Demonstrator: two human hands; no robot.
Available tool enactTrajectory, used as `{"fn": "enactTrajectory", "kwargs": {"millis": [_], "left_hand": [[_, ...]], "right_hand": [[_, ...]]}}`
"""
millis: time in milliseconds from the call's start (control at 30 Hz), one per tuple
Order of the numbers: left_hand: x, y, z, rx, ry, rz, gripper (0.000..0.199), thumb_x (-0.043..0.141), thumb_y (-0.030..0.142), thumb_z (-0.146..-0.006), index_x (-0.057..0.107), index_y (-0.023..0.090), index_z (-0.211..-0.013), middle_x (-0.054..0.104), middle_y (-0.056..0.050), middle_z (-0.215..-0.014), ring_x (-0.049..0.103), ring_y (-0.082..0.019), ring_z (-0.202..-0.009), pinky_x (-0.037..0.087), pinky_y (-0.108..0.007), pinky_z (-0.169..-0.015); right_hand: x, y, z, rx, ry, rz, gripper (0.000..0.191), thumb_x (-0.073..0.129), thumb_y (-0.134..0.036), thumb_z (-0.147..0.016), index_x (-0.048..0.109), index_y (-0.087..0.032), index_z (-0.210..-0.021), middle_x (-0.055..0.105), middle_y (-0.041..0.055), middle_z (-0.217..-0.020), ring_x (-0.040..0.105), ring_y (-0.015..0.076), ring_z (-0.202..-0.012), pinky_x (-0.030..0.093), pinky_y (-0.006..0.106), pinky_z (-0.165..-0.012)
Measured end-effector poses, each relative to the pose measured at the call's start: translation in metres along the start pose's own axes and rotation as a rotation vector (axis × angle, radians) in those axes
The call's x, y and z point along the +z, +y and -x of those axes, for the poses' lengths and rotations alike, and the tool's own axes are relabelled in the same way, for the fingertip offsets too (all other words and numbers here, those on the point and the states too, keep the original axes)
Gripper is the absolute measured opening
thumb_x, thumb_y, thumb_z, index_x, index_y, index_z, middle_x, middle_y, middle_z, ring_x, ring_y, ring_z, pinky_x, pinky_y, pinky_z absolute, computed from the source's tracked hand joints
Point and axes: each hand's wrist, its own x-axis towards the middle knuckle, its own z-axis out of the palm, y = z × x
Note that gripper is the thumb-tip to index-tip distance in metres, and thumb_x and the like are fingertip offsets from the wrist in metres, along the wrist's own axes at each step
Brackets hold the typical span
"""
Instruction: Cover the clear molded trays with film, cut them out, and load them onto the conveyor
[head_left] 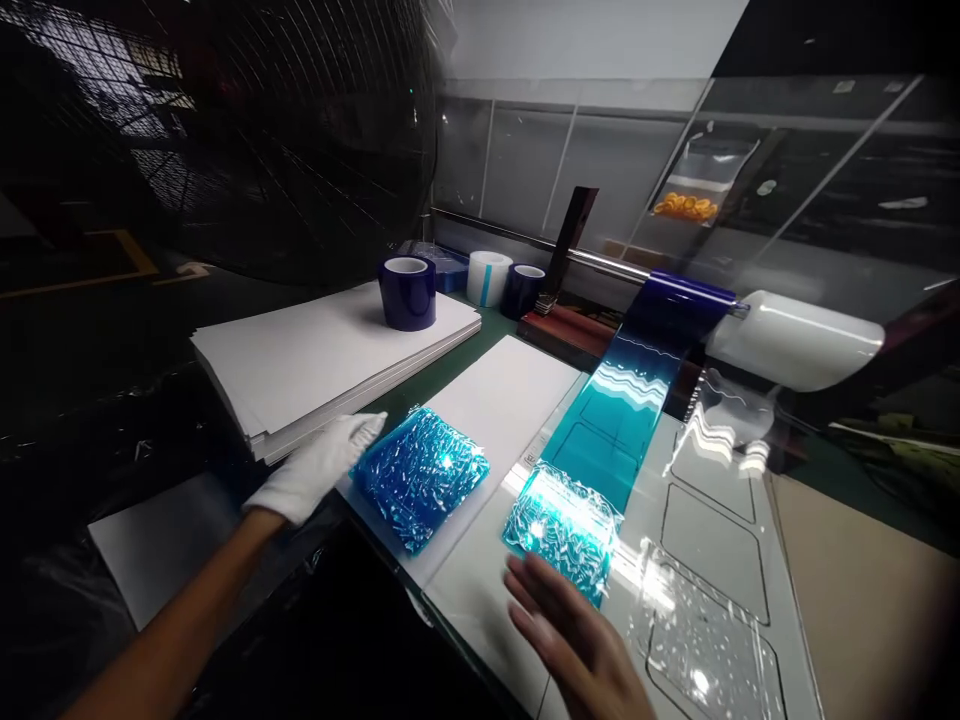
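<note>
My left hand (322,468), in a white glove, is at the left edge of a stack of shiny, crinkled blue film pieces (421,480). Its fingers point forward and look stretched out; whether they touch the film I cannot tell. That stack lies on a white paper sheet (506,375). My bare right hand (574,640) is open, its fingers extended just below a second crinkled blue piece (564,525). This piece lies at the lower end of a translucent blue film strip (607,410), which runs down from a roll on a metal bar (611,263).
A thick stack of white sheets (315,350) bears a dark blue film roll (407,295). Behind stand a white roll (489,278) and another blue roll (523,290). Clear film comes off a large white roll (802,340) over outlined rectangles. A big fan (300,120) stands left.
</note>
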Motion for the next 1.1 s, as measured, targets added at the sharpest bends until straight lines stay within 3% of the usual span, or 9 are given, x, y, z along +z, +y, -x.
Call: {"fn": "enactTrajectory", "kwargs": {"millis": [100, 233, 433, 600, 700, 800, 900, 1000, 1100], "left_hand": [[0.016, -0.001, -0.003, 0.063, -0.115, -0.065, 0.053, 0.039, 0.063, -0.084, 0.063, 0.027, -0.115, 0.068, -0.005, -0.113, 0.060, -0.025, -0.111, 0.041, -0.038, -0.102], [0.030, -0.009, -0.002, 0.070, -0.107, -0.136, 0.047, 0.044, 0.059, -0.084, 0.061, 0.030, -0.118, 0.069, -0.008, -0.107, 0.061, -0.029, -0.107, 0.039, -0.046, -0.101], [0.026, -0.011, 0.000, 0.062, -0.021, -0.083, 0.040, 0.041, 0.051, -0.088, 0.061, 0.029, -0.114, 0.070, -0.005, -0.089, 0.067, -0.023, -0.090, 0.046, -0.038, -0.090], [0.033, -0.017, 0.022, 0.063, 0.127, -0.002, 0.046, 0.039, 0.049, -0.091, 0.050, 0.022, -0.127, 0.063, -0.012, -0.113, 0.063, -0.026, -0.104, 0.046, -0.045, -0.096], [0.040, -0.032, 0.051, 0.074, 0.188, 0.069, 0.043, 0.036, 0.047, -0.092, 0.055, 0.021, -0.120, 0.055, -0.016, -0.128, 0.051, -0.031, -0.125, 0.041, -0.051, -0.104], [0.045, -0.044, 0.076, 0.160, 0.182, 0.238, 0.048, 0.021, 0.044, -0.095, 0.065, 0.028, -0.106, 0.051, -0.009, -0.135, 0.028, -0.030, -0.141, 0.032, -0.054, -0.112], [0.047, -0.046, 0.081, 0.164, 0.233, 0.387, 0.045, 0.028, 0.046, -0.094, 0.046, 0.031, -0.133, 0.043, -0.007, -0.145, 0.022, -0.027, -0.143, 0.027, -0.055, -0.115], [0.046, -0.040, 0.076, 0.069, 0.311, 0.432, 0.071, 0.049, 0.047, -0.088, 0.014, 0.028, -0.147, 0.035, -0.013, -0.149, 0.033, -0.028, -0.139, 0.033, -0.055, -0.111], [0.040, -0.038, 0.082, 0.012, 0.312, 0.388, 0.068, 0.052, 0.047, -0.087, 0.019, 0.034, -0.145, 0.037, -0.008, -0.149, 0.034, -0.029, -0.138, 0.035, -0.055, -0.110]], "right_hand": [[0.048, -0.009, -0.053, 0.123, -0.128, -0.085, 0.051, 0.074, -0.051, -0.070, 0.060, -0.018, -0.106, 0.065, 0.0119, -0.122, 0.060, 0.0265, -0.116, 0.043, 0.041, -0.104], [0.070, -0.014, -0.096, 0.165, -0.186, -0.022, 0.044, 0.075, -0.053, -0.067, 0.058, -0.019, -0.089, 0.072, 0.0061, -0.089, 0.069, 0.0225, -0.093, 0.051, 0.039, -0.091], [0.094, -0.012, -0.103, 0.156, -0.153, 0.137, 0.042, 0.068, -0.054, -0.077, 0.057, -0.019, -0.097, 0.069, -0.0002, -0.076, 0.067, 0.0170, -0.078, 0.051, 0.028, -0.067], [0.129, -0.019, -0.109, -0.045, -0.141, 0.249, 0.051, 0.069, -0.048, -0.077, 0.047, -0.019, -0.114, 0.067, 0.0028, -0.103, 0.065, 0.0201, -0.094, 0.050, 0.037, -0.086], [0.131, -0.045, -0.108, -0.198, -0.160, 0.342, 0.054, 0.072, -0.042, -0.074, 0.047, -0.019, -0.116, 0.063, 0.0048, -0.108, 0.060, 0.0238, -0.102, 0.047, 0.038, -0.092], [0.123, -0.090, -0.104, -0.478, -0.242, 0.715, 0.055, 0.075, -0.030, -0.072, 0.049, -0.023, -0.121, 0.061, 0.0052, -0.115, 0.057, 0.0269, -0.106, 0.045, 0.042, -0.094], [0.121, -0.131, -0.111, -0.802, -0.241, 1.322, 0.065, 0.075, -0.021, -0.071, 0.046, -0.026, -0.128, 0.059, 0.0088, -0.120, 0.055, 0.0316, -0.108, 0.043, 0.051, -0.093], [0.128, -0.139, -0.125, -0.844, -0.374, 1.647, 0.075, 0.078, -0.016, -0.068, 0.041, -0.023, -0.133, 0.059, 0.0123, -0.122, 0.054, 0.0324, -0.112, 0.042, 0.052, -0.095], [0.134, -0.120, -0.138, -0.761, -0.504, 1.748, 0.078, 0.081, -0.012, -0.063, 0.043, -0.017, -0.130, 0.056, 0.0174, -0.126, 0.051, 0.0347, -0.118, 0.034, 0.057, -0.102]]}}
